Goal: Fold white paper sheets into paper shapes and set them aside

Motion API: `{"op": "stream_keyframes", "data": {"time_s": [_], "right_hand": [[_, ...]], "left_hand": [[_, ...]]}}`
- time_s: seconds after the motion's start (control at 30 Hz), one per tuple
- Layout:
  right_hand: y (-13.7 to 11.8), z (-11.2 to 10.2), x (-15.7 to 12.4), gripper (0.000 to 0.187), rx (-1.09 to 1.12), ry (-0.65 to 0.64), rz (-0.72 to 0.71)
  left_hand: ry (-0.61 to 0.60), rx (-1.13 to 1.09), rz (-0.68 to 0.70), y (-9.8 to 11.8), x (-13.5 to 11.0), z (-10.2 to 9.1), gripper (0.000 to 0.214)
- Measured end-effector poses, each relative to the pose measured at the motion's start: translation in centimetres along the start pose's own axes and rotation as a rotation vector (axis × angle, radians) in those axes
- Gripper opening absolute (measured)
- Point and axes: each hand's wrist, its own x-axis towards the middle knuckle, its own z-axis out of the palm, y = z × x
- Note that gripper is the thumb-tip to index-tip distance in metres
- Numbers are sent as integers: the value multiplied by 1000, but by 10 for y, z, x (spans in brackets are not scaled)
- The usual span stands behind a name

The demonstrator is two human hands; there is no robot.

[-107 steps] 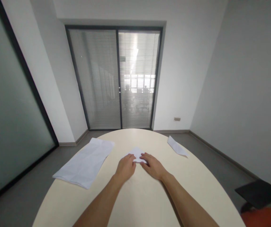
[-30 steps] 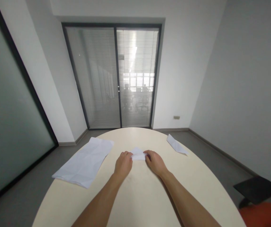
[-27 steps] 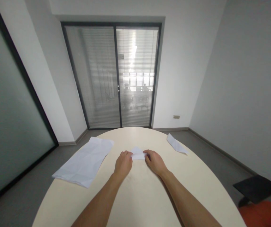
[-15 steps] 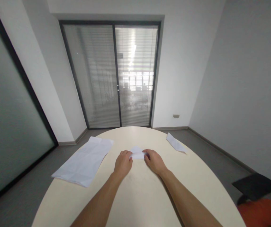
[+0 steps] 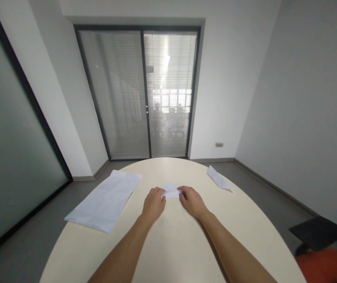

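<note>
A small folded piece of white paper (image 5: 171,192) lies on the pale round table (image 5: 174,243), between my two hands. Its far side comes to a low peak and its near edge is straight. My left hand (image 5: 153,202) pinches the left end, thumb towards me and fingers curled on top. The right end is gripped by my right hand (image 5: 191,199), with the fingers bent over it. Both ends of the paper are hidden under my fingers.
White sheets (image 5: 105,202) with creases lie at the table's left edge. Near the right edge rests a folded white paper (image 5: 219,180). A chair with a red seat (image 5: 329,264) stands at the lower right. Beyond the table is a glass door (image 5: 115,98) with blinds.
</note>
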Motion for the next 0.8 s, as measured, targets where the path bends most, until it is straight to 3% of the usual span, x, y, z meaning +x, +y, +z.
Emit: {"op": "stream_keyframes", "data": {"time_s": [0.8], "right_hand": [[16,13,5,34,62,54,-57]], "left_hand": [[24,-15,1,-7,3,6,28]]}}
